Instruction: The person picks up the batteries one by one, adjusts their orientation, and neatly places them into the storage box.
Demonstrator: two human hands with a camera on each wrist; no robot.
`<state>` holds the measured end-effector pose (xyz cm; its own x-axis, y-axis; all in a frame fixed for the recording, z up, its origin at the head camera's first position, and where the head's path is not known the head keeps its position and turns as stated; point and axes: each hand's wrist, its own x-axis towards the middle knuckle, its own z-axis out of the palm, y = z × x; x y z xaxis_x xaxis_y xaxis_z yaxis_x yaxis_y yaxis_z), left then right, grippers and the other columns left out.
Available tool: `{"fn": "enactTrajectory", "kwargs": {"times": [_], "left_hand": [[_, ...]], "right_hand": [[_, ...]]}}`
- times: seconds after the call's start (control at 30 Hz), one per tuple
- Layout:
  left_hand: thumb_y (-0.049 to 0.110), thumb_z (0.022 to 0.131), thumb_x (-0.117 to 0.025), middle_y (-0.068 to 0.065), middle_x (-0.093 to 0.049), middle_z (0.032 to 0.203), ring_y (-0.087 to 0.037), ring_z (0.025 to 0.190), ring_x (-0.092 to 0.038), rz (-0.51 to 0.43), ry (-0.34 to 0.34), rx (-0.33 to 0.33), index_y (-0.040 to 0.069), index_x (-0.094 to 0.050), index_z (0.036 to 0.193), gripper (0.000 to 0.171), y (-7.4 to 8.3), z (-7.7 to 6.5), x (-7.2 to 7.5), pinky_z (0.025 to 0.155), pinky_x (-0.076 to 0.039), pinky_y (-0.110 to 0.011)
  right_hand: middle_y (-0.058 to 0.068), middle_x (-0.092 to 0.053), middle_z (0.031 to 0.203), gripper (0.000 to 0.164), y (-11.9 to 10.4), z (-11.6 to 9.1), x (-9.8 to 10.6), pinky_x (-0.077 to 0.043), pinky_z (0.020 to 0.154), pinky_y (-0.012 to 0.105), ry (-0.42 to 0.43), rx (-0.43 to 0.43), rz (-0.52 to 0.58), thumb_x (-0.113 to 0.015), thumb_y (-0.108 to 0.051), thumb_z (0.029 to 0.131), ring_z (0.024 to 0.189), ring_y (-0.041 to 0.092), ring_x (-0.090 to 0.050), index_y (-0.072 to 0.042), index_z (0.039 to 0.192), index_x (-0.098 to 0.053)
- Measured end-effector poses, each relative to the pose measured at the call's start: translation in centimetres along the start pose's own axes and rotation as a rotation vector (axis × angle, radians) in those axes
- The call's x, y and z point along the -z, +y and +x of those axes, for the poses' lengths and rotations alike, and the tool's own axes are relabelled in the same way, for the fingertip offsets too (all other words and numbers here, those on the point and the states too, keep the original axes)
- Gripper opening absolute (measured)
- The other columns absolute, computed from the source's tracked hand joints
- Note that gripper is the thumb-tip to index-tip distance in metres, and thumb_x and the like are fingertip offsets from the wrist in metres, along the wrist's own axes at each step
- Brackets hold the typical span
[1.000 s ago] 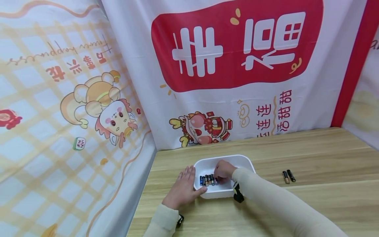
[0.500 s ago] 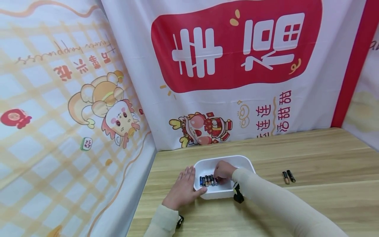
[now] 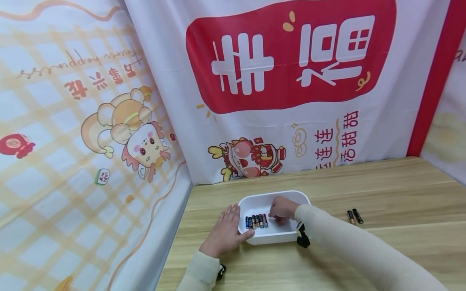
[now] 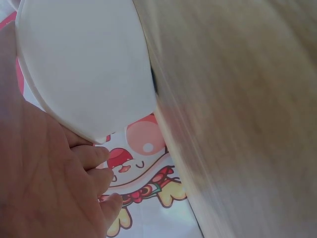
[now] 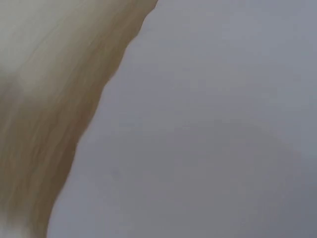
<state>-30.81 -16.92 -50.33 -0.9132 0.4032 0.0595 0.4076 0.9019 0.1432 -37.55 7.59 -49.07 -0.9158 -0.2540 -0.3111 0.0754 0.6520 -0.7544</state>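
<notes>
A white plastic tub (image 3: 255, 239) stands on the table. Inside it, several AA-size batteries (image 3: 257, 221) lie side by side in a row toward the left, with a red-ended one at the row's right end. My left hand (image 3: 225, 231) rests against the tub's left side, fingers extended, thumb over the front rim. In the left wrist view, the fingers of my left hand (image 4: 54, 168) lie along the tub's wall (image 4: 89, 64). My right hand (image 3: 283, 208) is inside the tub, just right of the row and apart from it, fingers loosely bent. No battery shows in it; its fingertips are partly hidden.
Two more batteries (image 3: 354, 216) lie together on the wooden table (image 3: 393, 246), right of the tub. A printed cloth (image 3: 291, 113) hangs behind the table, and another cloth (image 3: 109, 169) hangs along the left. The right wrist view shows mostly the tub's white wall (image 5: 198, 124) close up.
My right hand has moved right, away from the battery row, uncovering the red-ended battery it was at. The left hand and the tub have stayed in place.
</notes>
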Motion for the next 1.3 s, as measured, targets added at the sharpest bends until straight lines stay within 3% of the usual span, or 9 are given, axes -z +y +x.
{"fn": "enactTrajectory", "kwargs": {"times": [0.37,0.7,1.3], "left_hand": [[0.078,0.087,-0.036,-0.01,-0.008,0.161,-0.029,0.147,-0.006,0.0,0.012,-0.003,0.005,-0.011,0.156,0.104,-0.2,-0.2,-0.2,0.117,-0.009,-0.047],[0.078,0.087,-0.037,-0.011,-0.008,0.162,-0.029,0.147,-0.006,-0.002,0.017,-0.008,0.005,-0.011,0.156,0.103,-0.1,-0.2,-0.2,0.117,-0.01,-0.047],[0.078,0.087,-0.036,-0.009,-0.006,0.161,-0.03,0.147,-0.007,-0.003,0.009,-0.012,0.005,-0.01,0.156,0.103,0.0,-0.1,0.0,0.117,-0.009,-0.047]], "right_hand": [[0.014,-0.067,0.082,0.009,0.4,-1.8,2.2,-0.057,0.065,0.034,-0.015,-0.006,-0.023,-0.068,-0.011,0.089,0.073,0.024,-0.064,-0.002,0.091,-0.069],[0.021,-0.065,0.099,0.023,0.7,-2.9,5.8,-0.059,0.072,0.038,-0.05,0.031,0.084,-0.063,-0.004,0.09,0.088,0.032,-0.064,0.007,0.111,-0.066],[0.024,-0.061,0.112,0.028,2.9,-5.0,11.3,-0.058,0.076,0.038,-0.057,0.059,0.152,-0.06,-0.004,0.093,0.094,0.032,-0.063,0.01,0.117,-0.06]]}}
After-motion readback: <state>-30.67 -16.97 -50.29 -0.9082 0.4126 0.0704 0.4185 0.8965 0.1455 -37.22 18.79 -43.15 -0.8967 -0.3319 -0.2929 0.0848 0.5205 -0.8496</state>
